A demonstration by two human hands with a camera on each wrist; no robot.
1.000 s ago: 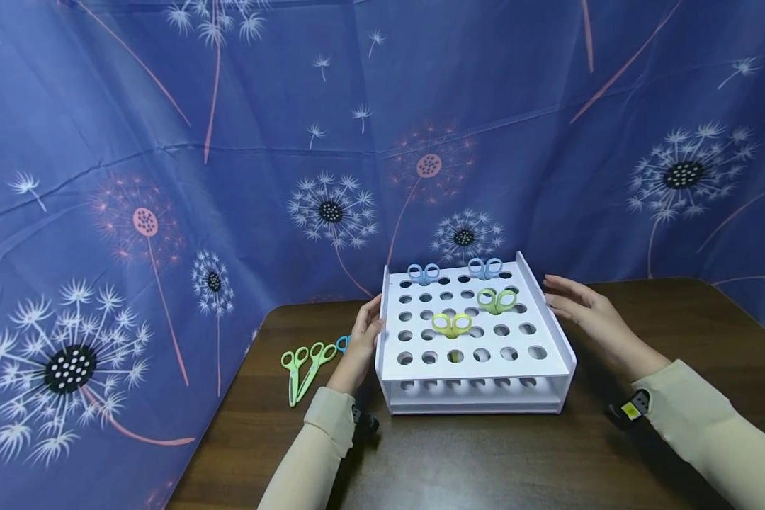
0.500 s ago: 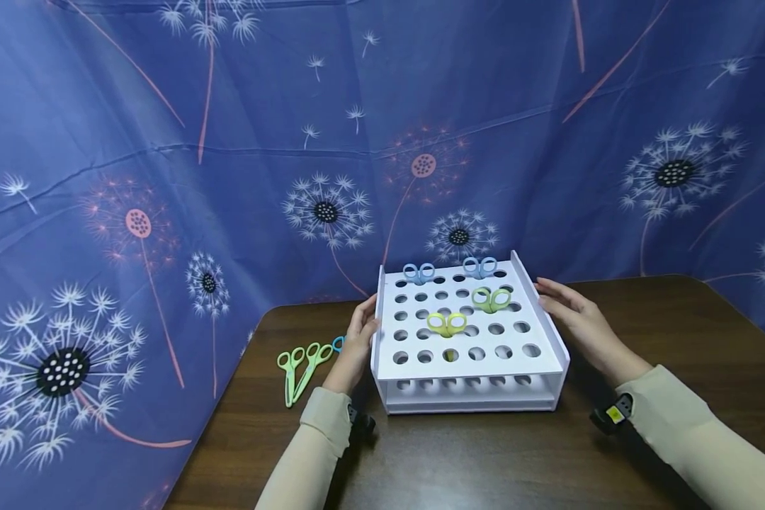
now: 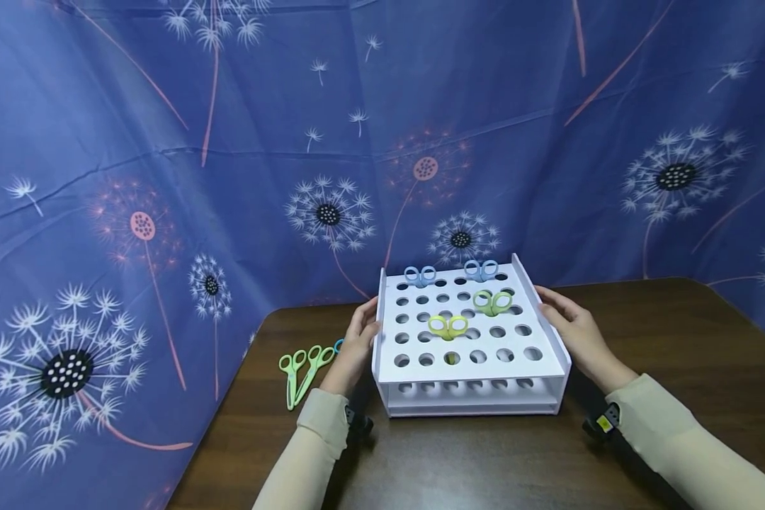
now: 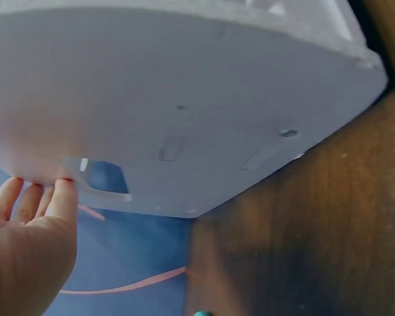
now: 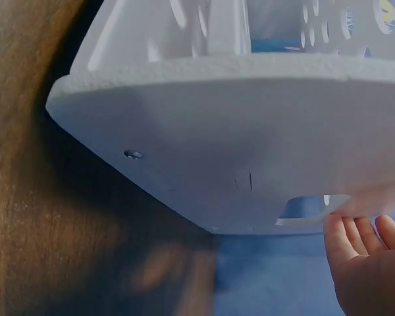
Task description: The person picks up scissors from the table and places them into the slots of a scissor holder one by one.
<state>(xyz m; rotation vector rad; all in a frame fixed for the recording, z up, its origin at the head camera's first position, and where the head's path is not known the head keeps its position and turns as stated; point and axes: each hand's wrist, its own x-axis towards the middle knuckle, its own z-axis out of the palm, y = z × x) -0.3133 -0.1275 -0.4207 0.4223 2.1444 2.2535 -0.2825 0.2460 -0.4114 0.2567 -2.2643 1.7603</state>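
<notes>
A white two-level rack (image 3: 465, 365) with rows of round holes stands on the table. Two pairs of blue scissors (image 3: 420, 275) sit in its back row, handles up. A green pair of scissors (image 3: 493, 302) and a yellow pair of scissors (image 3: 448, 326) stand nearer its middle. Against the left side panel rests my left hand (image 3: 355, 347), its fingertips touching the outer wall near a cut-out in the left wrist view. On the opposite panel, the fingertips of my right hand (image 3: 580, 336) touch the wall near a similar cut-out (image 5: 303, 207).
Two light green scissors (image 3: 291, 375) lie on the brown wooden table (image 3: 459, 467), left of my left hand. Beside them a blue handle (image 3: 338, 346) shows, partly hidden by that hand. A blue dandelion-print cloth (image 3: 248, 212) hangs behind the table.
My right hand has moved left, from just beside the rack to touching its right panel. The left hand stays at the left panel. The scissors keep their places in the rack.
</notes>
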